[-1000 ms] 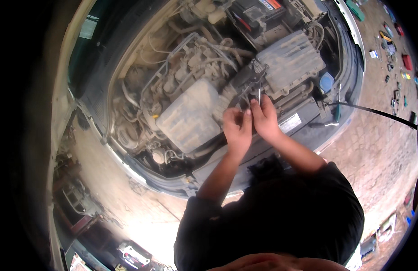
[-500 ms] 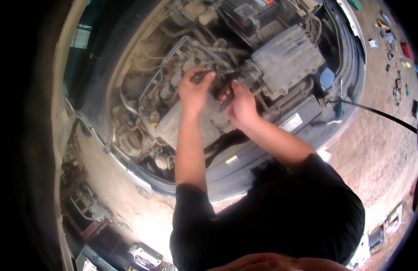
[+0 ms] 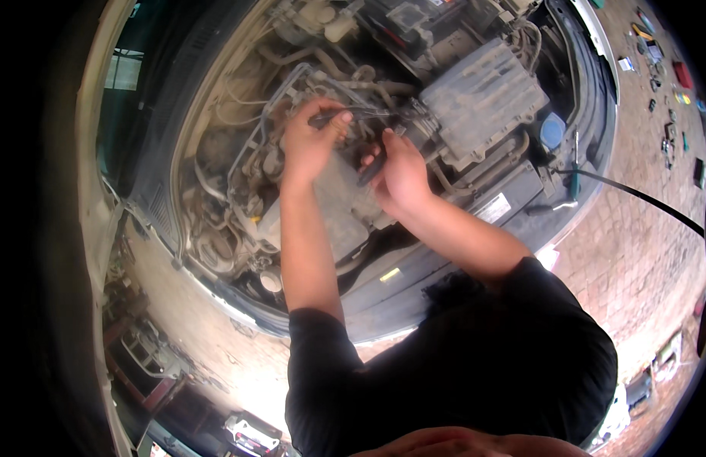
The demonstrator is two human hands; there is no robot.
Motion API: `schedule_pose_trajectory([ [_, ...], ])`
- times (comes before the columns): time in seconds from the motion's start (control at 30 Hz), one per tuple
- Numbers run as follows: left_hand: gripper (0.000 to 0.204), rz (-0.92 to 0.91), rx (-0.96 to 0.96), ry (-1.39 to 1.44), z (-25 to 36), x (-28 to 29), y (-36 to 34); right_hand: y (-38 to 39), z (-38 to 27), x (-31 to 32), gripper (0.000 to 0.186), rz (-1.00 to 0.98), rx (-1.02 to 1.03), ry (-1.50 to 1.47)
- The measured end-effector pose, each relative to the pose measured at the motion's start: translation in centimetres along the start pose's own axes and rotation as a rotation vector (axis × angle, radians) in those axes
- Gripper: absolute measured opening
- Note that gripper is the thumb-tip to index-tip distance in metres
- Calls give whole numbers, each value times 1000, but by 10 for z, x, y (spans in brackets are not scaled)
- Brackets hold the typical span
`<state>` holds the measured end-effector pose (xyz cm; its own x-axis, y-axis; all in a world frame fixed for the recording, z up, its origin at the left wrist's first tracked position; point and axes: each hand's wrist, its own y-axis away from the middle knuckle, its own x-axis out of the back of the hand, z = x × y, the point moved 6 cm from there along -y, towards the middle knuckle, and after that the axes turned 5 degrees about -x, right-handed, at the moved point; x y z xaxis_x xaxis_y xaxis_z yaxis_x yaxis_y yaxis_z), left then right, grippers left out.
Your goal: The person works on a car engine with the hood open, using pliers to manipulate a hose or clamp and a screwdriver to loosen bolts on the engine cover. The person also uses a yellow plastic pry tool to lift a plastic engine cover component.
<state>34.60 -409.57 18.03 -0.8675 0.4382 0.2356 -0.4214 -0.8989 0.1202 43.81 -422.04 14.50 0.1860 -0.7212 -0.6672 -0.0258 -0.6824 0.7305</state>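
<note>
- Dark-handled tool (image 3: pixel 371 169): two handles counted, one per hand — whether they join as one tool I cannot tell; it is over the engine bay (image 3: pixel 368 301), between the pale cover (image 3: pixel 341 217) and the ribbed grey box (image 3: pixel 482 95).
- Left hand (image 3: pixel 311 145): fingers curled closed round one handle, whose metal part runs toward the grey box.
- Right hand (image 3: pixel 402 175): wrapped round the other handle, which slants down to the left; its upper end is hard to make out.
- Engine bay contents: one pale cover, one ribbed grey box with its lid on, one dark battery at the top, and hoses too tangled to count.
- Caps: one blue cap (image 3: pixel 552 131) right of the box, one whitish round cap (image 3: pixel 270 282) left of the left forearm.
- Front panel: two tools lie at its right side — a green-handled tool (image 3: pixel 574 183) and a black-handled tool (image 3: pixel 547 208) — plus one white label (image 3: pixel 492 208) and one yellow label (image 3: pixel 390 275).
- Brick floor (image 3: pixel 604 266): small loose items along the right, too small to count.
</note>
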Motion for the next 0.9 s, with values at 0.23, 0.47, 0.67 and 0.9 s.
schedule_pose_trajectory([
  [0.23,21,76,14,-8,-1,-5,-3,-4,0,-6,14,3,-12,-74],
  [0.47,52,14,-154,156,10,-4,8,7,-2,-12,14,-23,-51,-148],
  [0.67,68,-21,-403,306,8,-19,58,26,-11,1,13,-47,-82,-78],
  [0.9,40,-8,-149,183,3,-19,72,41,-10,16,17,-72,-48,39],
])
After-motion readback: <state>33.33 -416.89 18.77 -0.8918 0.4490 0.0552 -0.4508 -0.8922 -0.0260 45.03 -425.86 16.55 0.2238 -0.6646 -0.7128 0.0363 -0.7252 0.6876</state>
